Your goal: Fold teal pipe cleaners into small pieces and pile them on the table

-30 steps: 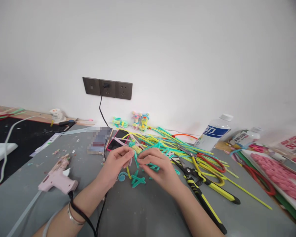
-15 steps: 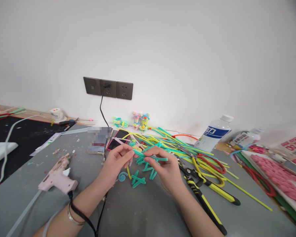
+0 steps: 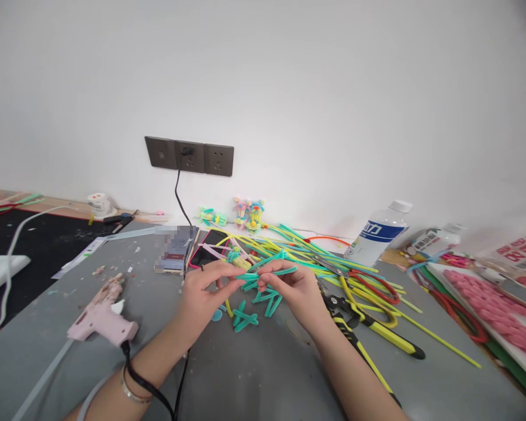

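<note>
Between my two hands is a teal pipe cleaner (image 3: 284,271), held above the grey table. My left hand (image 3: 208,286) pinches its left end between thumb and fingertips. My right hand (image 3: 291,286) is closed on the same strip, whose free end sticks out over the fingers. Just below lie short teal pipe cleaner pieces (image 3: 245,318), some of them crossed. A small yellow and teal pipe cleaner figure (image 3: 238,258) rests behind my left fingertips. My left hand partly covers a blue coil (image 3: 218,314).
A pink glue gun (image 3: 103,318) lies at left, its cord by my left forearm. To the right are pliers (image 3: 355,316), red-handled scissors (image 3: 355,280) and long pipe cleaners (image 3: 315,257). A bottle (image 3: 379,234) stands behind. A phone (image 3: 206,248) and finished figures (image 3: 249,214) are farther back.
My left fingers have shifted slightly right along the teal strip, closer to my right fingers, and the strip now lies flatter. The view has drifted a little.
</note>
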Motion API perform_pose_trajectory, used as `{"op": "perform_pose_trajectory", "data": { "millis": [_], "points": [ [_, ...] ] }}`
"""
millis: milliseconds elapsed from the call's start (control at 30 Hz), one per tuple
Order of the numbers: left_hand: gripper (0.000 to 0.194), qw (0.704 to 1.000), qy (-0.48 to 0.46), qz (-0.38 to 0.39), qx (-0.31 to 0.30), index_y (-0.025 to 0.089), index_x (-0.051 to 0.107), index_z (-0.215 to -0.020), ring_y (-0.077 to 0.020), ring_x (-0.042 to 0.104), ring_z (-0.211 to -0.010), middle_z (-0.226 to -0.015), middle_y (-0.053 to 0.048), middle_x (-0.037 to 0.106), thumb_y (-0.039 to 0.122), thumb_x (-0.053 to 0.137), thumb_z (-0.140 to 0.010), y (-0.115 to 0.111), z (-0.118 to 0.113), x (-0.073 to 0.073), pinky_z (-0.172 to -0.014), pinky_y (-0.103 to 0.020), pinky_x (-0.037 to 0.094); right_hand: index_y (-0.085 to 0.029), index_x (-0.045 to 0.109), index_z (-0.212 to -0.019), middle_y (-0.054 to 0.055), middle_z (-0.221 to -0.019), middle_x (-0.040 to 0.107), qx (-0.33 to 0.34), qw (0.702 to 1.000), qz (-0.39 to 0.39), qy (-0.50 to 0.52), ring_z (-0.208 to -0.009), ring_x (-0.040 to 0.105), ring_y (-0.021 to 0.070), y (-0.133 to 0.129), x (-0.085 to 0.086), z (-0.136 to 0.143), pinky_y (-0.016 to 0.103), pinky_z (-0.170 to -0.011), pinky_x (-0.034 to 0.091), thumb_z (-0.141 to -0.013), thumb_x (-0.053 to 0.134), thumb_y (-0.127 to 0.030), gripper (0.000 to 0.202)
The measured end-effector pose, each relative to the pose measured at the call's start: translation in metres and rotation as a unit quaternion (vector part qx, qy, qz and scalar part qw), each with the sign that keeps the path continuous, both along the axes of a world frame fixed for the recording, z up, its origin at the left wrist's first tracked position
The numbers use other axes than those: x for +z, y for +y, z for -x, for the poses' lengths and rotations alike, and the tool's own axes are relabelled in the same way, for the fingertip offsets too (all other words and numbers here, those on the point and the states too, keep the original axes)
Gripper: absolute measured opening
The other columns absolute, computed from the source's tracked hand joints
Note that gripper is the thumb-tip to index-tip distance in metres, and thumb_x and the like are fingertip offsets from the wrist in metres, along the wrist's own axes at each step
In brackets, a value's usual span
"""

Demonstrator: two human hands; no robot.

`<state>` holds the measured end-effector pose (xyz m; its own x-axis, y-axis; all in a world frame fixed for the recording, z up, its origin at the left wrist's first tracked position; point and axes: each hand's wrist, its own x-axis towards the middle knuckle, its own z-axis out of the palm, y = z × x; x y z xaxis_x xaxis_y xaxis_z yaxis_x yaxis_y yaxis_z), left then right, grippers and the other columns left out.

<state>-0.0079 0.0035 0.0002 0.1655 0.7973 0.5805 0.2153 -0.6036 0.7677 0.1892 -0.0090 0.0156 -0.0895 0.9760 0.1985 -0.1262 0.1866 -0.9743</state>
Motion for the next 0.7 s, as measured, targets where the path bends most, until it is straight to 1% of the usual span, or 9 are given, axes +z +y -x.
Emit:
{"op": "perform_pose_trajectory", "data": {
  "millis": [100, 200, 367, 467, 600, 700],
  "points": [
    [0.012, 1.0, -0.001, -0.012, -0.008, 0.025, 0.082, -0.092, -0.0167, 0.069, -0.065, -0.087, -0.005, 0.081, 0.021, 0.075, -0.083, 0.0009, 0.0, -0.0024, -0.054, -0.023, 0.052, -0.019, 0.074, -0.072, 0.002, -0.063, 0.072, 0.007, 1.0, 0.008, -0.003, -0.057, 0.068, 0.0173, 0.0007, -0.0004, -0.0013, 0.03, -0.059, 0.061, -0.071, 0.085, -0.047, 0.03],
    [0.014, 1.0, -0.004, -0.022, -0.014, 0.026, 0.082, -0.092, -0.0175, 0.071, -0.071, -0.086, -0.004, 0.081, 0.018, 0.075, -0.083, 0.0012, 0.0, -0.0033, -0.055, -0.022, 0.053, -0.019, 0.074, -0.072, 0.002, -0.063, 0.072, 0.012, 1.0, 0.014, -0.003, -0.057, 0.068, 0.0171, 0.0011, -0.0016, -0.0014, 0.03, -0.058, 0.059, -0.071, 0.085, -0.046, 0.03],
    [0.01, 1.0, 0.004, -0.016, -0.026, 0.025, 0.083, -0.09, -0.0187, 0.073, -0.07, -0.084, -0.006, 0.081, 0.022, 0.075, -0.085, -0.0001, -0.0005, -0.0004, -0.055, -0.023, 0.053, -0.019, 0.073, -0.074, 0.001, -0.063, 0.071, 0.013, 1.0, 0.014, 0.012, -0.057, 0.068, 0.0172, 0.0022, -0.0028, -0.0014, 0.03, -0.059, 0.059, -0.071, 0.085, -0.045, 0.029],
    [0.009, 0.999, -0.003, -0.029, -0.03, 0.025, 0.083, -0.089, -0.0178, 0.073, -0.067, -0.081, -0.005, 0.081, 0.021, 0.075, -0.085, -0.001, -0.0015, 0.0004, -0.055, -0.023, 0.054, -0.019, 0.074, -0.074, 0.001, -0.062, 0.071, 0.015, 1.0, 0.013, 0.019, -0.057, 0.068, 0.0172, 0.0025, -0.0033, -0.0023, 0.031, -0.06, 0.058, -0.072, 0.085, -0.044, 0.027],
    [0.01, 0.998, -0.013, -0.044, -0.03, 0.026, 0.083, -0.087, -0.0171, 0.073, -0.067, -0.08, -0.004, 0.081, 0.019, 0.076, -0.084, -0.0011, -0.0025, -0.002, -0.058, -0.023, 0.055, -0.02, 0.074, -0.075, 0.001, -0.062, 0.071, 0.015, 0.999, 0.01, 0.03, -0.056, 0.067, 0.017, 0.0025, -0.0043, -0.0022, 0.031, -0.06, 0.058, -0.074, 0.085, -0.041, 0.024],
    [0.01, 0.999, -0.01, -0.041, -0.031, 0.025, 0.083, -0.086, -0.0166, 0.072, -0.066, -0.079, -0.004, 0.081, 0.018, 0.076, -0.084, -0.0006, -0.0023, -0.0049, -0.058, -0.023, 0.054, -0.02, 0.073, -0.076, 0.001, -0.063, 0.071, 0.016, 0.999, 0.015, 0.039, -0.057, 0.067, 0.0171, 0.0025, -0.0047, -0.0008, 0.031, -0.061, 0.058, -0.073, 0.085, -0.043, 0.026]
  ]
}}
